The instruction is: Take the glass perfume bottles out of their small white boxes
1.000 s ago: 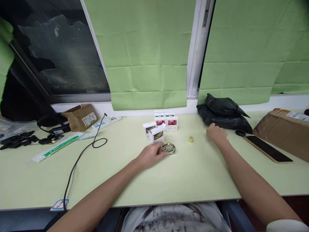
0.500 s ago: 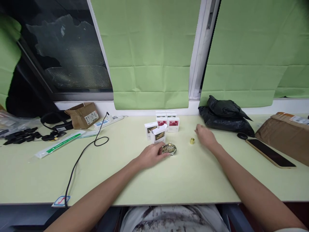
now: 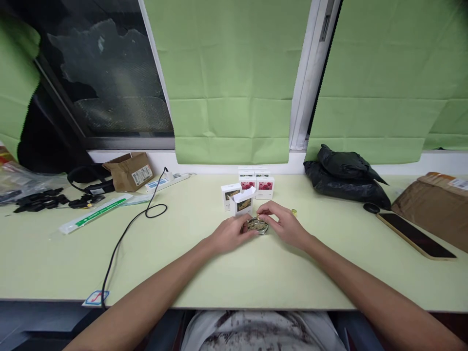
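Note:
A small round glass bottle (image 3: 257,226) with a gold top stands on the pale green table (image 3: 256,273), in front of an open white box (image 3: 242,204). My left hand (image 3: 231,234) grips the bottle from the left. From the right, my right hand (image 3: 286,225) pinches the bottle's top with thumb and fingertips. Just behind my right hand a small gold cap (image 3: 294,211) lies on the table, partly hidden. More small white boxes (image 3: 264,186), some with red pictures, are grouped behind the open one.
A black plastic bag (image 3: 347,178), a black round cap (image 3: 371,207), a phone (image 3: 415,234) and a brown parcel (image 3: 435,200) lie to the right. On the left are a black cable (image 3: 126,231), a power strip (image 3: 164,183), a cardboard box (image 3: 127,170) and a long packet (image 3: 95,214).
My right hand moved left from beside the black bag, past the gold cap, and closed on the bottle's top. My left hand stayed on the bottle.

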The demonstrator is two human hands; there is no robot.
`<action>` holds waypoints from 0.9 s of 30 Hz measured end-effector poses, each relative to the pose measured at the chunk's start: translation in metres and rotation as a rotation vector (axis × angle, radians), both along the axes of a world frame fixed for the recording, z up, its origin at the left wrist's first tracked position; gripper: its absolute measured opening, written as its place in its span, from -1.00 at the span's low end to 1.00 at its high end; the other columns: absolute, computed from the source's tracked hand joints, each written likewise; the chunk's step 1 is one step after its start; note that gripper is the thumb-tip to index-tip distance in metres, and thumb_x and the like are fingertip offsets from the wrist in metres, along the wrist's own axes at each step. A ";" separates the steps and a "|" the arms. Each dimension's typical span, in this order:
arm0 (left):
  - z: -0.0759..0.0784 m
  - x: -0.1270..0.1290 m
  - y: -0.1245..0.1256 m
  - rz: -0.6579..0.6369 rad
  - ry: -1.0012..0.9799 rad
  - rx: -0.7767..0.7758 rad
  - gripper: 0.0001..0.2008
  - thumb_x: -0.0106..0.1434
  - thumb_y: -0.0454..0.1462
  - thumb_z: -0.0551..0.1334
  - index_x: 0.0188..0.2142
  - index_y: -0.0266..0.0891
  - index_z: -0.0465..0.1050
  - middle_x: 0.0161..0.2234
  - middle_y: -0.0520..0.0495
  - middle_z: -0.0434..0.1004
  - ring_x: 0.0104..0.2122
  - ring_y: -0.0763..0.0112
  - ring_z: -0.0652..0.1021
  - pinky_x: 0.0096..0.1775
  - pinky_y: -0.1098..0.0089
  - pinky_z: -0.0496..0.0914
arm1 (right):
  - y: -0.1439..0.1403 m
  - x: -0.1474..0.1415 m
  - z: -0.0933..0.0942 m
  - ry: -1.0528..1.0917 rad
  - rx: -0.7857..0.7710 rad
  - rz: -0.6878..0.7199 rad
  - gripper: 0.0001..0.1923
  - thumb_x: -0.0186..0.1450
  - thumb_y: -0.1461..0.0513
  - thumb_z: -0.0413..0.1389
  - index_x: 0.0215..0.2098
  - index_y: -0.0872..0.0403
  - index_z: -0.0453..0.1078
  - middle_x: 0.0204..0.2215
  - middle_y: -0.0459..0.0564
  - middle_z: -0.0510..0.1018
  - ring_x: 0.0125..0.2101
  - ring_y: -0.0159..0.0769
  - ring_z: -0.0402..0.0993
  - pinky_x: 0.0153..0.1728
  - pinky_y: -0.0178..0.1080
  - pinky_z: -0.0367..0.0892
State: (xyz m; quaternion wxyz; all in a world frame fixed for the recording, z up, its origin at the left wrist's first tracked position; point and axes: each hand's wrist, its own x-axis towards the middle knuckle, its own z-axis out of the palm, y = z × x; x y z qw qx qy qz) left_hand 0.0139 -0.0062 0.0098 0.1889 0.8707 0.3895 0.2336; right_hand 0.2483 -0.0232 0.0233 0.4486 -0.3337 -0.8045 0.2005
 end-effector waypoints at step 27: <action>-0.001 -0.001 0.001 -0.009 0.012 -0.003 -0.67 0.41 0.05 0.22 -0.18 -0.16 0.42 -0.38 0.02 0.50 -0.43 0.33 0.47 -0.40 0.38 0.22 | 0.015 0.007 -0.004 0.053 -0.059 0.116 -0.91 0.43 0.22 0.18 -0.24 0.00 0.53 -0.19 0.00 0.61 -0.13 -0.19 0.56 -0.04 -0.14 0.42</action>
